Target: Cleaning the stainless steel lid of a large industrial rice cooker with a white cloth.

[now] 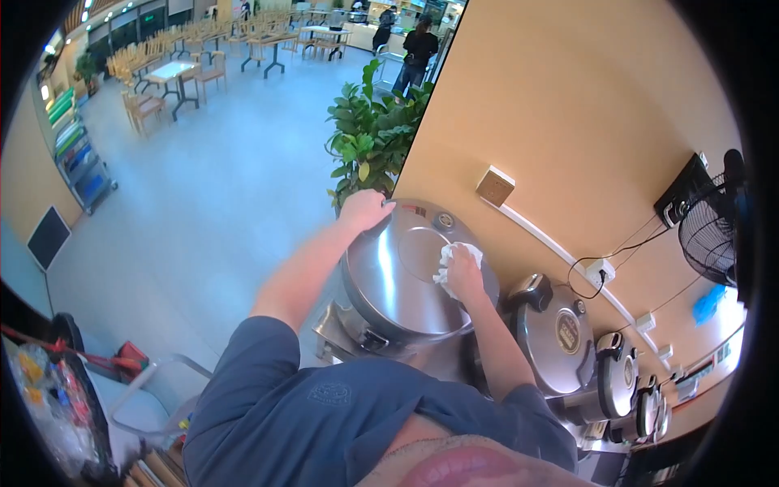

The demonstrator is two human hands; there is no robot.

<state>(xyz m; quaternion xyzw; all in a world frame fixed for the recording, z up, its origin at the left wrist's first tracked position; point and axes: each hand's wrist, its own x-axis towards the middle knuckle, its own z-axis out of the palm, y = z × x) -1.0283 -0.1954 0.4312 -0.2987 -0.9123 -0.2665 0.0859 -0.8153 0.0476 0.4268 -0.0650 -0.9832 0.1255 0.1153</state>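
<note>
Before me stands a large stainless-steel cooker with its round lid [395, 286] down. My left hand [367, 210] is closed around the handle at the lid's far left edge. In my right hand [467, 277] is a crumpled white cloth or paper wipe [447, 259], pressed on the right part of the lid. A round vent knob [446, 220] and a small red label [415, 210] sit near the lid's back edge. On the cooker's front is a black latch [373, 339].
More cookers [557, 341] line the wall to the right, below a white socket strip [541, 237] and a black fan [709, 234]. A leafy plant [371, 128] stands behind the lid. A cart [85, 158] and a bin of plastic waste [58, 408] are left. Two people are far off.
</note>
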